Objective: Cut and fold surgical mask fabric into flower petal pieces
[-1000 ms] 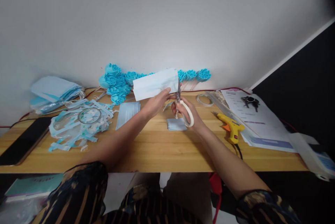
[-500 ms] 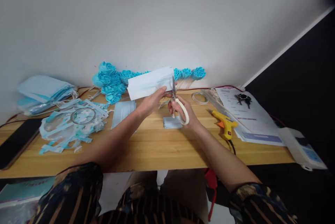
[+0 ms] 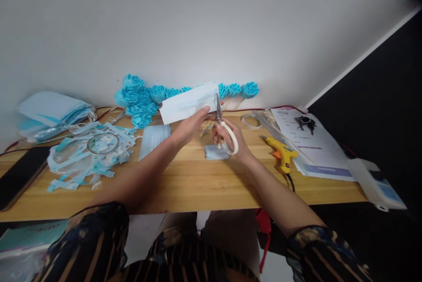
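Observation:
My left hand (image 3: 194, 123) pinches a pale blue face mask (image 3: 187, 102) by its lower right part, holding it tilted above the table. In my right hand (image 3: 232, 137) is a pair of scissors (image 3: 231, 134) with white handles. Their blades point up along the mask's right end; whether they are in the material I cannot tell. Under the right hand lies a small stack of cut light-blue pieces (image 3: 216, 152). A pile of flat blue masks (image 3: 154, 139) rests beside my left forearm. Behind the held mask is a row of blue flowers (image 3: 138, 101).
At left are a stack of masks with loops (image 3: 54, 112), cut strips (image 3: 79, 159), a tape roll (image 3: 103, 143) and a phone (image 3: 23, 176). To the right are a yellow glue gun (image 3: 281, 154), another tape roll (image 3: 252, 121), papers (image 3: 296, 141), keys (image 3: 306, 123) and a white device (image 3: 376, 183).
The scissors and mask stay at nearly the same place, with the blades tilted slightly more to the left. The whole view has shifted a little.

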`<control>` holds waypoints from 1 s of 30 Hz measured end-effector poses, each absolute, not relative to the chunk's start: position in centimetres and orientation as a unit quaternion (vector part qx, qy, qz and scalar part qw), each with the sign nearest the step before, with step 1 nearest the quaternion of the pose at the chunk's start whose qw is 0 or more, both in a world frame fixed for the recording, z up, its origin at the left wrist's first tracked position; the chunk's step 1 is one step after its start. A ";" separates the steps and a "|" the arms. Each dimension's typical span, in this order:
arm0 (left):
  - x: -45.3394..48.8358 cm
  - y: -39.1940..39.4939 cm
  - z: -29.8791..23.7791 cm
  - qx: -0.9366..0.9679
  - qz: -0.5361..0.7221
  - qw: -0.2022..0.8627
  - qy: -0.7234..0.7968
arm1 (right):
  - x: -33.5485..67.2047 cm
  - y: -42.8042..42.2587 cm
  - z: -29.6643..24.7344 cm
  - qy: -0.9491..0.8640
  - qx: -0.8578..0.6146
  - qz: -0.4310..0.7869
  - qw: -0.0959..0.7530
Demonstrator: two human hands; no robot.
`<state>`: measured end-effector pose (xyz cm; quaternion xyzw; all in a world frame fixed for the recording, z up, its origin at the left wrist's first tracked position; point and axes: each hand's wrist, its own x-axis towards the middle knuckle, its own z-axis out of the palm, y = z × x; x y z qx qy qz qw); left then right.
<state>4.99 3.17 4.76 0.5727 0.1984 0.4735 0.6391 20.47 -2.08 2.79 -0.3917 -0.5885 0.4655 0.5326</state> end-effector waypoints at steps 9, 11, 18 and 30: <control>5.1 3.0 5.1 0.583 0.469 0.637 0.184 | 20.3 -2.3 2.8 -0.579 -0.386 0.471 0.542; 5.1 3.0 5.1 0.585 0.471 0.636 0.178 | 20.3 -2.4 2.9 -0.578 -0.386 0.471 0.543; 5.2 3.1 5.1 0.578 0.471 0.644 0.170 | 20.2 -2.3 3.0 -0.554 -0.394 0.486 0.549; 5.3 2.9 5.3 0.538 0.494 0.659 0.179 | 20.2 -2.3 2.8 -0.552 -0.408 0.479 0.547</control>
